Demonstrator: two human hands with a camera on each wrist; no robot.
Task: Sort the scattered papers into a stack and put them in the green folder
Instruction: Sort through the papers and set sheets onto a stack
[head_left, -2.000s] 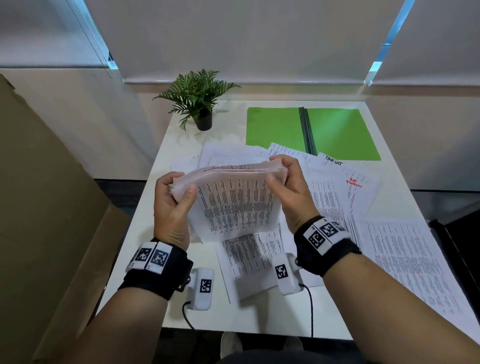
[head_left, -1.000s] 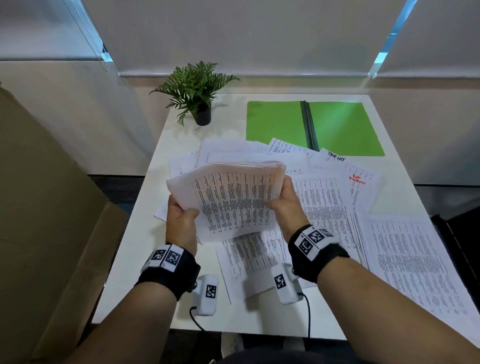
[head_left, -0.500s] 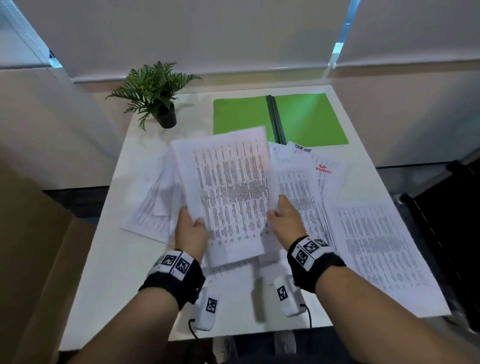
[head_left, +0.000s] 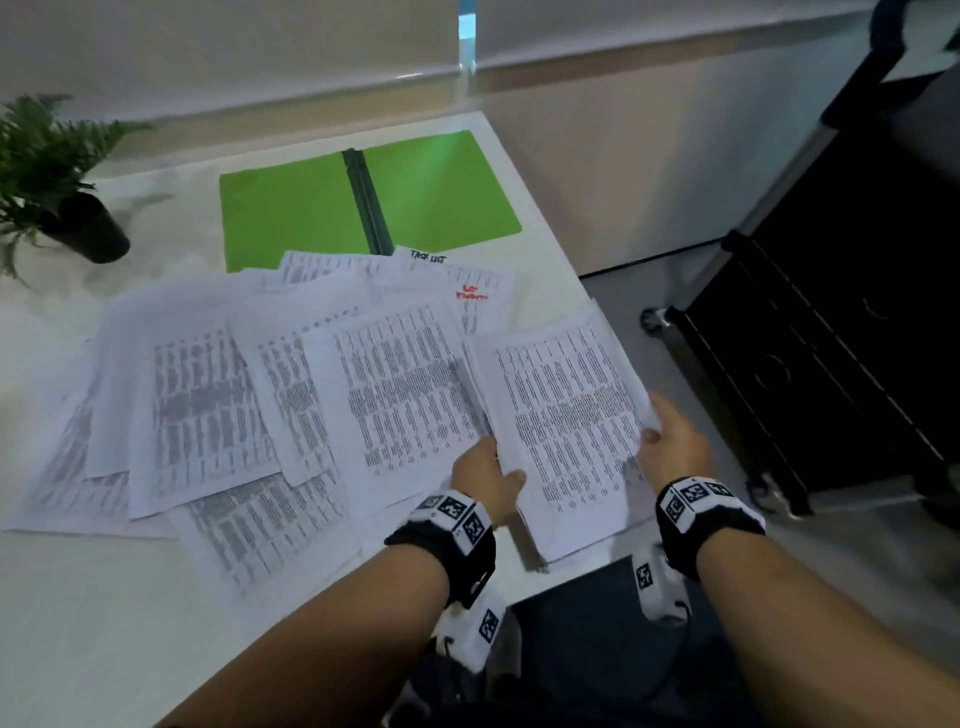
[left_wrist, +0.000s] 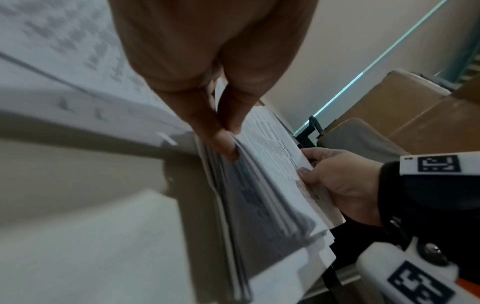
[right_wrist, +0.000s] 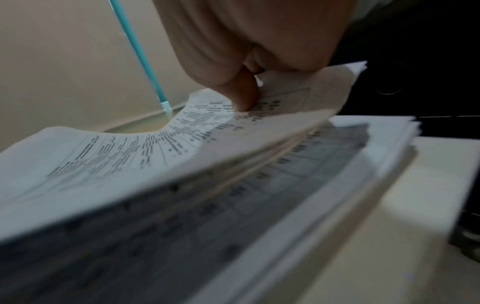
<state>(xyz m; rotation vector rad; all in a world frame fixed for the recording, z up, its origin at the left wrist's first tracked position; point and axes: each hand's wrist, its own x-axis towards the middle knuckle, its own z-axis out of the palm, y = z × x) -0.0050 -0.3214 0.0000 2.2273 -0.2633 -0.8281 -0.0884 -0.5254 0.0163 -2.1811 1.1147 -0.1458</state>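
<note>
I hold a stack of printed papers (head_left: 563, 421) low over the table's right front corner, above more sheets lying there. My left hand (head_left: 485, 480) grips its left edge, thumb on top (left_wrist: 228, 127). My right hand (head_left: 670, 441) pinches the right edge, thumb pressed on the top sheet (right_wrist: 244, 96). Several loose printed sheets (head_left: 218, 410) lie fanned across the middle of the white table. The green folder (head_left: 363, 200) lies open flat at the back, its near edge partly under the sheets.
A potted plant (head_left: 57, 182) stands at the table's back left. A black cabinet (head_left: 831, 312) stands on the floor right of the table (head_left: 78, 623). The stack overhangs the table's right front corner.
The stack has moved from the middle of the table to its right front corner and come down flat. Both hands keep hold of it. The view has swung right.
</note>
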